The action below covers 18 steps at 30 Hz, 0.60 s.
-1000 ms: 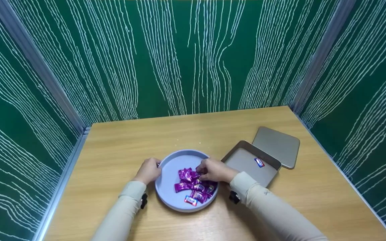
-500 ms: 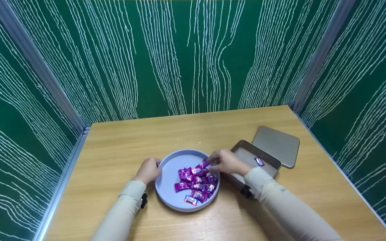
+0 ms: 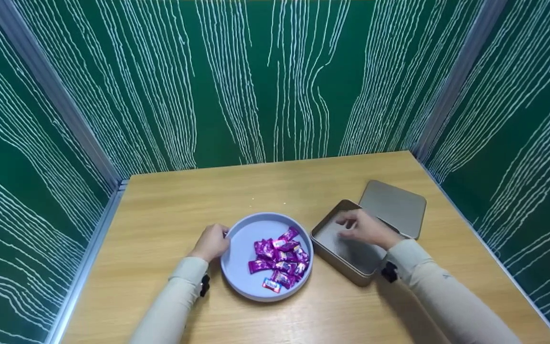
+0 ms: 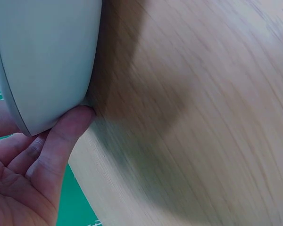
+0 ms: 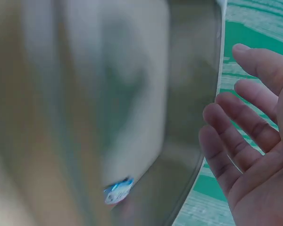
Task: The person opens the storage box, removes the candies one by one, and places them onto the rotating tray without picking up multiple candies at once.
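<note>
A round, pale lavender bowl (image 3: 239, 239) stands on the table, holding a pile of purple-wrapped candies (image 3: 275, 255) and a red, white and blue wrapped candy (image 3: 271, 285) near its front. At the bowl's left side, my left hand (image 3: 211, 242) grips the wall; the left wrist view has its fingers (image 4: 66, 129) against the bowl's outside. My right hand (image 3: 368, 228) is over the rectangular metal tin (image 3: 344, 267), fingers loosely bent and holding nothing. Inside the tin lies a blue and white wrapped candy (image 5: 118, 190), hidden behind the hand in the head view.
The tin's flat lid (image 3: 394, 205) lies behind and to the right of the tin. Green walls (image 3: 294, 81) with white lines enclose the wooden table (image 3: 184, 200) at the back and sides.
My right hand has left the candies in the bowl and moved right, over the tin. A purple candy now shows near the bowl's right rim. My left hand stays in place on the bowl.
</note>
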Available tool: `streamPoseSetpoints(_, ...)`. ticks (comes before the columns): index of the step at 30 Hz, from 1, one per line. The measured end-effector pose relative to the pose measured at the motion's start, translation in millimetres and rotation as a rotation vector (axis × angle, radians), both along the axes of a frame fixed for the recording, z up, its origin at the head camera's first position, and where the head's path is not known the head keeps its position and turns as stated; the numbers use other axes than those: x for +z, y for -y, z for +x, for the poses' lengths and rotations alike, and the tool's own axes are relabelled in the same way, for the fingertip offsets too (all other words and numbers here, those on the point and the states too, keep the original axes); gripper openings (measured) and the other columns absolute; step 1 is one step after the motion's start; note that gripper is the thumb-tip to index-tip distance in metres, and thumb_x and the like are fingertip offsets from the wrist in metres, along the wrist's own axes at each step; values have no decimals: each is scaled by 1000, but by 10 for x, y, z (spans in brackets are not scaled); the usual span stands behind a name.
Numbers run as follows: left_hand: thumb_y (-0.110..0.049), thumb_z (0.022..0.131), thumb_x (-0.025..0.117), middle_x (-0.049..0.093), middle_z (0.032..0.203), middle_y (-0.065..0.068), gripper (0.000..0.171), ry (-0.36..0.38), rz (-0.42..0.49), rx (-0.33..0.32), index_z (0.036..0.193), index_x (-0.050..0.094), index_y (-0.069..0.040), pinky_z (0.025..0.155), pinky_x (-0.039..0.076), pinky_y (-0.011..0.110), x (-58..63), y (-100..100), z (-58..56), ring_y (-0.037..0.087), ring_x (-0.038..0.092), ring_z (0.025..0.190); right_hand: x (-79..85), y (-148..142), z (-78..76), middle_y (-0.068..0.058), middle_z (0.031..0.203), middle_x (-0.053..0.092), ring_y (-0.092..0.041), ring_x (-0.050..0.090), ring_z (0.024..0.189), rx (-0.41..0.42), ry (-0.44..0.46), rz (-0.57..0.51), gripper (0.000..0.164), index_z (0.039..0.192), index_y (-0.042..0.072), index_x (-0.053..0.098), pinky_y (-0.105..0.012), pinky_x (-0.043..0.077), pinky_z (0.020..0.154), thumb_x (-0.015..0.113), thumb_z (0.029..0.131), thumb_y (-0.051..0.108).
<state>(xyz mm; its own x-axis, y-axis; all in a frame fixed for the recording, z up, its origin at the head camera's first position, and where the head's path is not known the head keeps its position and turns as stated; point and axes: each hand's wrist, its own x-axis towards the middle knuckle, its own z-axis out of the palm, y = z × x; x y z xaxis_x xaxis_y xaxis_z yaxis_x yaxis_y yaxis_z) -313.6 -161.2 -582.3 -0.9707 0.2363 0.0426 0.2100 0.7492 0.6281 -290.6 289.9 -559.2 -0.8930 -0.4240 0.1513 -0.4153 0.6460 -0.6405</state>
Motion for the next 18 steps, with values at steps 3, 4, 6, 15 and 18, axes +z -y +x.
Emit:
streamPoseSetpoints(3, 4, 92, 62, 78, 92, 12, 26, 23, 11, 11, 105, 83, 1, 76, 63, 38, 5, -9, 17, 20, 68, 79, -62, -168, 16, -26, 106, 77, -40, 71, 95, -24, 14, 14, 30, 114, -11, 75, -41, 61, 84, 83, 90, 6)
streamPoseSetpoints(4, 3, 92, 62, 79, 93, 13, 27, 30, 12, 13, 108, 83, 1, 77, 63, 39, 9, -11, 17, 21, 68, 80, -87, -216, 20, -27, 107, 77, -41, 71, 96, -40, 18, 23, 31, 114, -12, 75, -43, 61, 85, 82, 90, 5)
streamPoseSetpoints(6, 4, 93, 62, 79, 94, 13, 27, 39, 11, 16, 110, 83, 2, 76, 63, 39, 12, -12, 16, 21, 68, 79, -128, -298, 30, -28, 108, 77, -41, 71, 96, -61, 32, 40, 31, 115, -13, 74, -45, 60, 85, 82, 90, 4)
streamPoseSetpoints(15, 4, 92, 60, 75, 87, 11, 28, 44, -4, 11, 108, 83, 1, 67, 60, 33, 7, -13, 12, 18, 66, 74, -198, -492, 51, -23, 106, 78, -37, 74, 95, -156, 68, 192, 40, 116, -10, 75, -53, 61, 89, 88, 86, 12)
streamPoseSetpoints(18, 3, 93, 61, 75, 85, 10, 26, 37, -6, 7, 105, 83, 0, 66, 59, 32, 0, -12, -2, 18, 65, 72, -196, -494, 38, -22, 107, 78, -35, 73, 96, -187, 80, 236, 41, 118, -8, 75, -55, 60, 91, 89, 86, 15)
